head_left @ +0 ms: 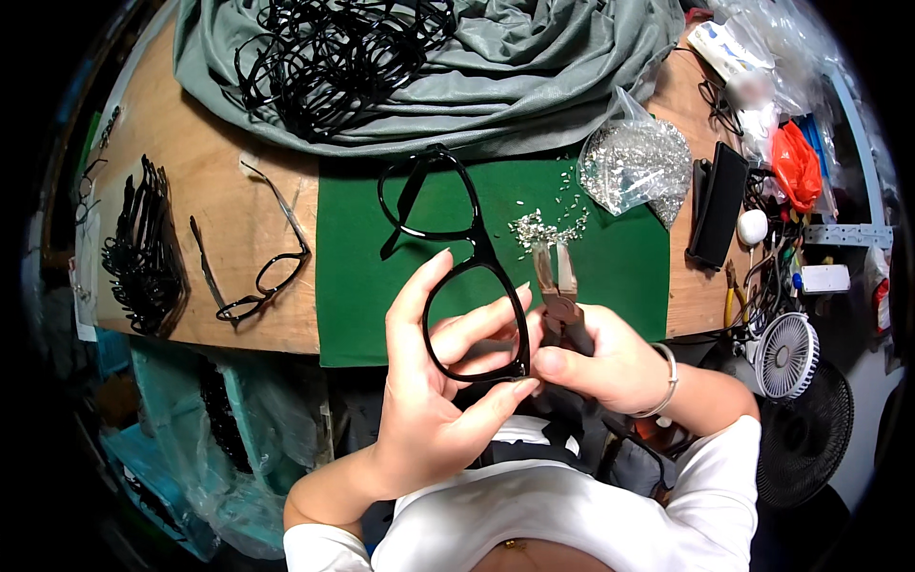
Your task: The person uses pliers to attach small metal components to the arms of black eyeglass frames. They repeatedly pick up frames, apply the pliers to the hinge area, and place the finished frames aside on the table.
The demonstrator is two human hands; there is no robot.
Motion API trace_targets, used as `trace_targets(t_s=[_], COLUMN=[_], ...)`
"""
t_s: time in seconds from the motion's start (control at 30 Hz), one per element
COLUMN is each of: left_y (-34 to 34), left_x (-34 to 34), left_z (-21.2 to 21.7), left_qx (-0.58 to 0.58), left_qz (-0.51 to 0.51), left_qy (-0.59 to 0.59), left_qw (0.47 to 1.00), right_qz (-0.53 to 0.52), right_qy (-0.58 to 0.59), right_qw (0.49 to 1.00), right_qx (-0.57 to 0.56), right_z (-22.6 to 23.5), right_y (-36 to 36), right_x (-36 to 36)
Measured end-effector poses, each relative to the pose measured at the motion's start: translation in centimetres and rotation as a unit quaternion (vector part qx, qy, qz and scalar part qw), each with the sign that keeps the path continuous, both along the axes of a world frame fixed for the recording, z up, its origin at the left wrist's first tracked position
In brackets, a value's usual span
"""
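My left hand (434,381) holds a black glasses frame (456,248) by its near lens rim, fingers behind the rim and thumb at its lower corner. The frame's far half lies out over the green mat (362,286) with one temple folded. My right hand (600,362) grips small pliers (560,286), whose jaws point away from me toward a little heap of tiny silver screws (543,229) on the mat. The pliers sit right beside the frame's near right corner.
A clear bag of silver screws (637,164) lies at the mat's far right. Assembled glasses (262,276) and a row of black temples (143,253) lie left on the wooden table (210,191). Grey cloth (534,67) with a pile of black frames (334,52) lies behind. A black case (717,205) and a small fan (787,355) are right.
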State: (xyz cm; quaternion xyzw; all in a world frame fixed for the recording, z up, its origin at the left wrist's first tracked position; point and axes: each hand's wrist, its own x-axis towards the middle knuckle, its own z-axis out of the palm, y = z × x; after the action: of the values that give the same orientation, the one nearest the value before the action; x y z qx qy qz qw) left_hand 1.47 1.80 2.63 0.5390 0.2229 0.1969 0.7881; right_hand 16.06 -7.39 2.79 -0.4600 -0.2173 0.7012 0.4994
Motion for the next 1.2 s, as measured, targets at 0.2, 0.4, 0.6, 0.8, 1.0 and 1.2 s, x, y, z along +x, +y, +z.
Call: trace_targets(t_s=[0.2,0.4,0.6,0.8,1.0,1.2], left_y=[0.5,-0.3,-0.5,-0.5,-0.1,0.7], left_x=[-0.9,-0.5,-0.6,-0.5,-1.1,-1.5], left_z=[0.8,1.0,0.3,0.2,0.5,1.2], left_qx=[-0.042,-0.023,0.029,0.033,-0.026,-0.074], left_qz=[0.012,0.019,0.0,-0.011,-0.01,-0.018], left_qy=[0.014,0.031,0.055,0.048,0.036,0.04], left_qw=[0.999,0.999,0.998,0.998,0.999,0.996], right_qz=[0.068,0.018,0.026,0.04,0.048,0.259], right_qy=[-0.202,-0.083,-0.077,-0.104,-0.068,-0.247], right_qw=[0.977,0.995,0.997,0.993,0.996,0.933], right_qx=[0.026,0.046,0.019,0.032,0.02,0.033], right_z=[0.8,0.9,0.5,0.4,1.3,1.2], right_y=[-0.9,0.4,0.4,0.3,0.2,-1.2], right_x=[0.9,-0.3,-0.4,0.0,0.8,1.7])
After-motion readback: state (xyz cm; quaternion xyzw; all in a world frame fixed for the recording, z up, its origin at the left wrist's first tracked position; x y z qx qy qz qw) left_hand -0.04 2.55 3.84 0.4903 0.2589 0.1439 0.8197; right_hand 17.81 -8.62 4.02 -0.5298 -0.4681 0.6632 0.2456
